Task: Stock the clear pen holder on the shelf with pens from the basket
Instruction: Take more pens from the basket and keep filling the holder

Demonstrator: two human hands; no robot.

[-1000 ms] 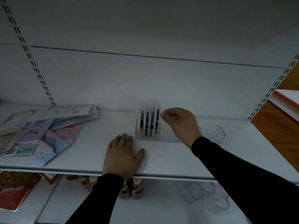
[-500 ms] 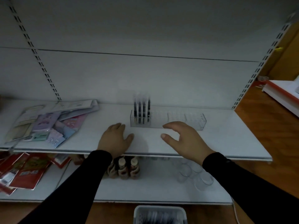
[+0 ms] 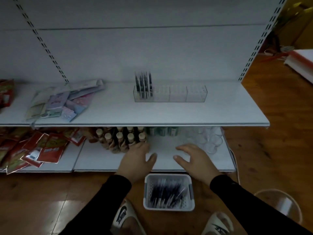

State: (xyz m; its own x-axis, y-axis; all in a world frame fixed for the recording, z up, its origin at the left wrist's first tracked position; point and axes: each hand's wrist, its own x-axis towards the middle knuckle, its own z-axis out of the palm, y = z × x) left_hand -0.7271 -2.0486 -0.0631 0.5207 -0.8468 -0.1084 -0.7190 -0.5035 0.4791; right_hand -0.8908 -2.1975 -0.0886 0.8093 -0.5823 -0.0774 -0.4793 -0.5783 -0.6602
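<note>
Both hands have left the upper shelf (image 3: 169, 114): the left hand (image 3: 137, 160) and right hand (image 3: 197, 159) now hover open-palmed above the basket (image 3: 192, 192) of pens (image 3: 166, 192).

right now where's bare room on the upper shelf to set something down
Bare patches: between the packet pile and the clear pen holder, in front of the holder to the shelf edge, and right of it. The left end is crowded with packets.

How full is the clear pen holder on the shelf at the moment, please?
Partly full: the clear pen holder has pens standing only in its leftmost section; the other sections look empty.
</note>
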